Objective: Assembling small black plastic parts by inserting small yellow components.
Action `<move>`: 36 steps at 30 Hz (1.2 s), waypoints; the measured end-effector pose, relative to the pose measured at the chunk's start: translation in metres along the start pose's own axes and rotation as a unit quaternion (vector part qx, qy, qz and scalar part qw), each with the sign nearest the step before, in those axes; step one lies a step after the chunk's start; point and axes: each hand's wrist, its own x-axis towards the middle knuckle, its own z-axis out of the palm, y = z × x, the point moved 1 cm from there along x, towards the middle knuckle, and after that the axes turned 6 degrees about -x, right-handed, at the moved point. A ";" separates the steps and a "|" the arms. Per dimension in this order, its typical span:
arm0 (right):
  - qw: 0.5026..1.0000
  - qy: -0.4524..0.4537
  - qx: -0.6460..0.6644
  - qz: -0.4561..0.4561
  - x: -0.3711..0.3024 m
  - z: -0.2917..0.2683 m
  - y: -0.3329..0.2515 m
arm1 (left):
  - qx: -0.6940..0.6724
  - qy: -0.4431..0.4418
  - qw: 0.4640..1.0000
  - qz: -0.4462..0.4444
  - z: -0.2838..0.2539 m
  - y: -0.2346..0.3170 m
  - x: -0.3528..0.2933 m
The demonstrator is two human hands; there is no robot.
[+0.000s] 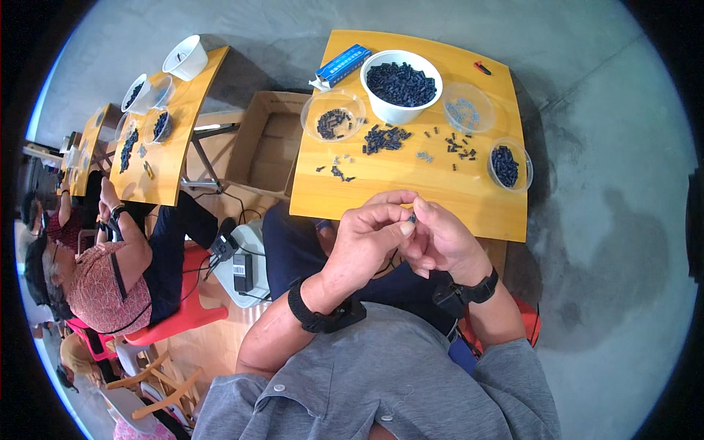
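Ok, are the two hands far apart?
No, the left hand and right hand are close together, with a small dark piece between their fingers.

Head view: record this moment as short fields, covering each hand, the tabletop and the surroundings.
Left hand: thumb and finger at a small dark piece
Right hand: fingertips close around the same piece; exact grip unclear
Wrists: black band on each
Table: yellow wood, just beyond the hands
Largest container: white tub, full of dark pieces
Loose on table: dark pile, smaller scatterings
Far left corner: blue box
Beside table, left: cardboard box
Nearby: seated co-worker at another table
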 end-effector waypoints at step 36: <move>0.976 -0.025 0.218 -0.002 0.002 0.030 0.024 | -0.013 -0.096 0.993 -0.068 -0.007 0.016 0.004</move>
